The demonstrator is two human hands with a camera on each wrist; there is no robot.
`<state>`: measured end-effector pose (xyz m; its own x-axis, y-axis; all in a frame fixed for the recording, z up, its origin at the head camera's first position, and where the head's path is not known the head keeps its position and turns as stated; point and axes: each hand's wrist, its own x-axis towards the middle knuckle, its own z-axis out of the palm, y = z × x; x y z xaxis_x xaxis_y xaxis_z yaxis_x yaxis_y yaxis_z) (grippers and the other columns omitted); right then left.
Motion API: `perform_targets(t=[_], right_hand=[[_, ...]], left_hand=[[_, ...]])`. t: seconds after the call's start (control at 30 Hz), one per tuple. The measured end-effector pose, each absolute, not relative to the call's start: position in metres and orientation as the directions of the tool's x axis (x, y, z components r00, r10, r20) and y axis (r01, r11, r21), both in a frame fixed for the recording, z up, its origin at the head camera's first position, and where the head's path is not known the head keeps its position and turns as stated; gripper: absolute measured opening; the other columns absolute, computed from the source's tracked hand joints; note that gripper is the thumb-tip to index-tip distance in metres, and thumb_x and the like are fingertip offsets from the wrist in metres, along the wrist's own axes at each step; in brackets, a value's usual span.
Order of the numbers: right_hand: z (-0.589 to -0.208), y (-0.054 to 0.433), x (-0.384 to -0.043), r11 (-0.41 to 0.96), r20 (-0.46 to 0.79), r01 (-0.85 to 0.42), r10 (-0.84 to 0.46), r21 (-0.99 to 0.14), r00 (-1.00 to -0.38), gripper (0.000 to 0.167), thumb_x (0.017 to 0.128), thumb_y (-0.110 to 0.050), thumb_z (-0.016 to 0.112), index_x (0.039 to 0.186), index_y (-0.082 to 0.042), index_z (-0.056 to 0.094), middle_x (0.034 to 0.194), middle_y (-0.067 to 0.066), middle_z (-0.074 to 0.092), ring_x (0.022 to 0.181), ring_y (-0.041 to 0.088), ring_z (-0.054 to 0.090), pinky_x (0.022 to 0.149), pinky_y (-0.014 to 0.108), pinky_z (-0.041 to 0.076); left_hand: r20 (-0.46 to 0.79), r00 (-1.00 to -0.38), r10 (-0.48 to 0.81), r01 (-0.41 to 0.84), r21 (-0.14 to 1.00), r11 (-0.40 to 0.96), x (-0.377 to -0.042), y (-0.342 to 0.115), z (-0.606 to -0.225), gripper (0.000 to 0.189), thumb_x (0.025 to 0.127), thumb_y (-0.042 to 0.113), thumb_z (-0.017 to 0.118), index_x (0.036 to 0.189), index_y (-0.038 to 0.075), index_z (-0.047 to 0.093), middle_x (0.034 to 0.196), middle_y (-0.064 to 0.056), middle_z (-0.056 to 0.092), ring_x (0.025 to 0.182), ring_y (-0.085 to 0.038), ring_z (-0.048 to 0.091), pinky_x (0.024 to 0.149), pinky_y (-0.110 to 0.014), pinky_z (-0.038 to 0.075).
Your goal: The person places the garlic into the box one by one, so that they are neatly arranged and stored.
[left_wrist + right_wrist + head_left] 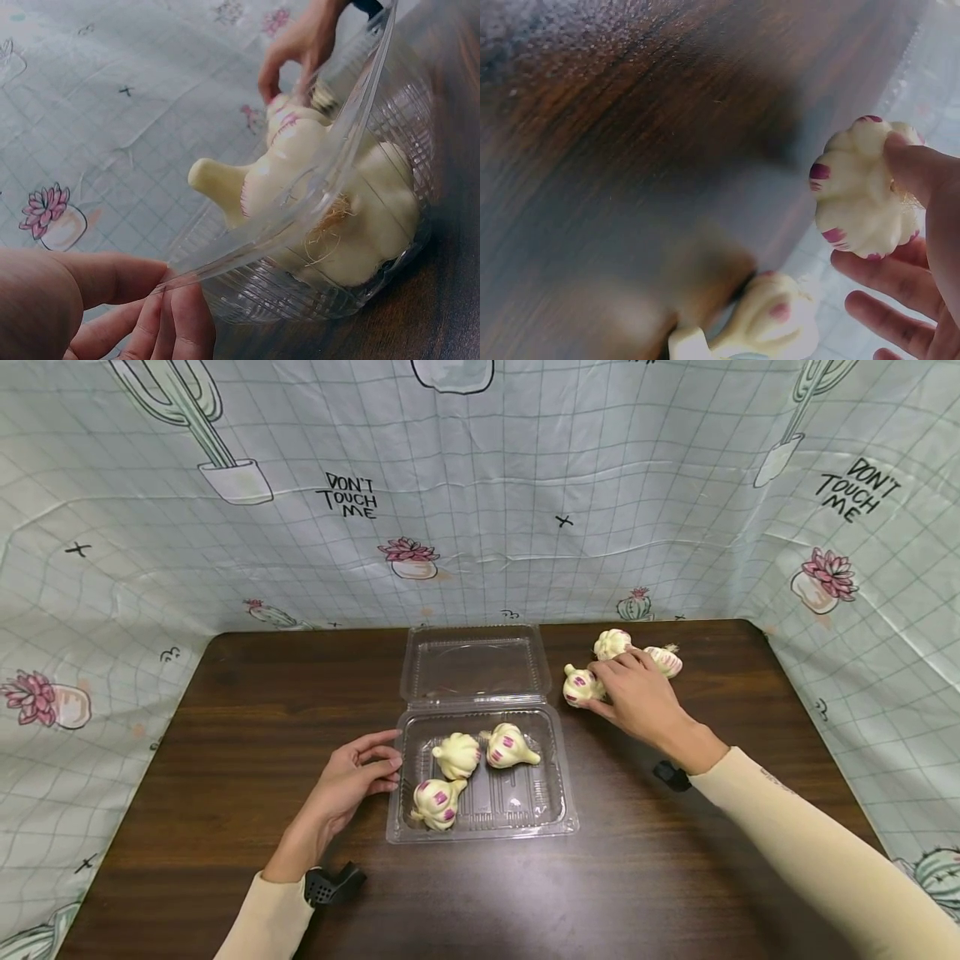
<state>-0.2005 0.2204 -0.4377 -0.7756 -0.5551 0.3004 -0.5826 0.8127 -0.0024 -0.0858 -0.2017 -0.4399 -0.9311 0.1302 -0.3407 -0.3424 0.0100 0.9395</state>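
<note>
My left hand (345,781) pinches the left rim of a clear plastic clamshell container (483,837) between thumb and fingers, as the left wrist view shows up close. Three garlic bulbs lie in its base: one at back right (510,746), one near the middle (457,756), one at front left (437,803). To the right of the container, my right hand (641,697) grips another garlic bulb (862,195), with the thumb on its root end and fingers on the far side. Two more bulbs sit by that hand, one behind it (612,644) and one to its right (664,661).
The container's lid (476,664) lies folded back toward the far edge of the dark wooden table (300,693). A printed cloth (487,527) hangs around the back and sides. Each wrist wears a black camera (333,885).
</note>
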Motion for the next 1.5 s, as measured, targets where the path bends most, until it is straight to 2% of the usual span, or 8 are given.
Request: perform_targets(t=[0.17, 0.37, 0.53, 0.67, 0.77, 1.1, 1.37, 1.5], right_hand=[[-0.426, 0.226, -0.192, 0.814, 0.371, -0.581, -0.534, -0.017, -0.760, 0.049, 0.083, -0.034, 0.090, 0.113, -0.002, 0.068, 0.107, 0.018, 0.073, 0.113, 0.044, 0.064, 0.107, 0.057, 0.045], [-0.409, 0.226, -0.177, 0.793, 0.430, -0.610, -0.547, -0.010, -0.718, 0.053, 0.079, -0.031, 0.093, 0.115, -0.002, 0.068, 0.109, 0.019, 0.073, 0.109, 0.043, 0.065, 0.107, 0.057, 0.045], [-0.399, 0.219, -0.162, 0.725, 0.498, -0.689, -0.604, 0.018, -0.622, 0.054, 0.079, -0.034, 0.090, 0.116, 0.001, 0.069, 0.107, 0.015, 0.074, 0.105, 0.043, 0.065, 0.104, 0.058, 0.047], [-0.394, 0.210, -0.151, 0.662, 0.532, -0.747, -0.655, 0.063, -0.536, 0.054, 0.086, -0.042, 0.078, 0.118, 0.001, 0.068, 0.105, 0.013, 0.074, 0.104, 0.040, 0.065, 0.104, 0.059, 0.049], [-0.390, 0.202, -0.142, 0.625, 0.529, -0.775, -0.689, 0.089, -0.495, 0.055, 0.090, -0.046, 0.071, 0.120, 0.000, 0.067, 0.105, 0.011, 0.074, 0.106, 0.037, 0.065, 0.106, 0.056, 0.049], [-0.395, 0.178, -0.116, 0.496, 0.497, -0.860, -0.779, 0.118, -0.382, 0.052, 0.091, -0.046, 0.071, 0.121, -0.004, 0.069, 0.112, 0.006, 0.075, 0.106, 0.029, 0.066, 0.108, 0.049, 0.050], [-0.405, 0.165, -0.103, 0.407, 0.418, -0.893, -0.857, 0.192, -0.301, 0.053, 0.096, -0.049, 0.062, 0.125, -0.005, 0.068, 0.112, 0.004, 0.074, 0.108, 0.025, 0.066, 0.107, 0.045, 0.050], [-0.409, 0.161, -0.100, 0.389, 0.379, -0.899, -0.878, 0.203, -0.294, 0.055, 0.092, -0.051, 0.068, 0.125, -0.007, 0.069, 0.111, 0.001, 0.073, 0.108, 0.023, 0.066, 0.107, 0.043, 0.050]], left_hand=[[-0.335, -0.933, 0.132, -0.338, 0.941, 0.001, -0.088, -0.201, -0.439, 0.053, 0.103, -0.007, 0.060, 0.154, -0.011, 0.043, 0.100, 0.000, 0.065, 0.076, -0.007, 0.067, 0.071, -0.020, 0.061], [-0.341, -0.932, 0.125, -0.343, 0.939, 0.004, -0.088, -0.202, -0.441, 0.053, 0.103, -0.008, 0.059, 0.153, -0.011, 0.044, 0.100, 0.000, 0.064, 0.075, -0.007, 0.067, 0.071, -0.020, 0.061], [-0.341, -0.932, 0.125, -0.343, 0.939, 0.006, -0.087, -0.202, -0.442, 0.053, 0.102, -0.008, 0.059, 0.153, -0.011, 0.044, 0.100, 0.001, 0.065, 0.075, -0.007, 0.067, 0.071, -0.020, 0.062], [-0.336, -0.933, 0.129, -0.338, 0.941, 0.005, -0.086, -0.202, -0.443, 0.053, 0.103, -0.008, 0.059, 0.153, -0.011, 0.044, 0.100, 0.001, 0.065, 0.075, -0.007, 0.067, 0.072, -0.020, 0.062], [-0.335, -0.933, 0.130, -0.338, 0.941, 0.002, -0.086, -0.203, -0.443, 0.053, 0.103, -0.008, 0.058, 0.153, -0.011, 0.043, 0.100, 0.000, 0.065, 0.076, -0.007, 0.067, 0.072, -0.020, 0.061], [-0.339, -0.933, 0.125, -0.341, 0.940, 0.006, -0.086, -0.203, -0.443, 0.053, 0.103, -0.008, 0.058, 0.153, -0.010, 0.043, 0.100, 0.001, 0.065, 0.076, -0.007, 0.068, 0.073, -0.020, 0.062], [-0.346, -0.930, 0.121, -0.349, 0.937, 0.002, -0.085, -0.201, -0.442, 0.053, 0.103, -0.008, 0.059, 0.154, -0.010, 0.043, 0.100, 0.000, 0.065, 0.076, -0.007, 0.068, 0.072, -0.020, 0.062], [-0.343, -0.931, 0.123, -0.346, 0.938, -0.003, -0.085, -0.200, -0.440, 0.054, 0.103, -0.007, 0.059, 0.154, -0.010, 0.043, 0.101, 0.000, 0.065, 0.076, -0.008, 0.068, 0.072, -0.020, 0.062]])
